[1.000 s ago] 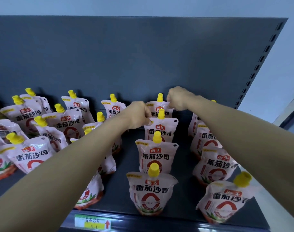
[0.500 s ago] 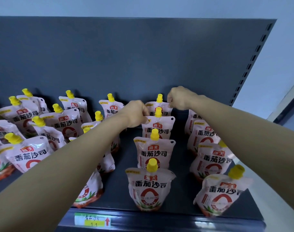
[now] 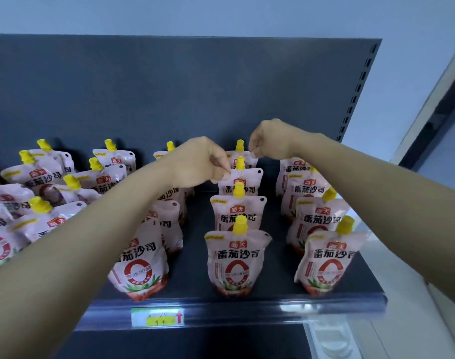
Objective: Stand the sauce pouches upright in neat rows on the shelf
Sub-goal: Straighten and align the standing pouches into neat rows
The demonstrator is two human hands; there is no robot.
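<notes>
Pink sauce pouches with yellow caps stand on a dark grey shelf point(image 3: 273, 297). The middle row point(image 3: 238, 257) runs front to back, upright and straight. My left hand point(image 3: 200, 161) pinches the top left corner of the second pouch from the back point(image 3: 243, 182). My right hand point(image 3: 270, 139) pinches the top right corner of the rearmost pouch point(image 3: 240, 158), which stands against the back panel. A right row point(image 3: 324, 257) stands upright. Pouches at the left point(image 3: 39, 177) lean and sit unevenly. My left forearm hides part of another row point(image 3: 140, 265).
The dark back panel point(image 3: 169, 86) closes the shelf behind. A price label point(image 3: 157, 317) sits on the front rail. The shelf ends at the right by a slotted upright point(image 3: 355, 89); a pale wall and door frame lie beyond.
Both hands keep their pinches at the back of the middle row, nearly unmoved. The view has shifted a little, so the shelf's right end shows more.
</notes>
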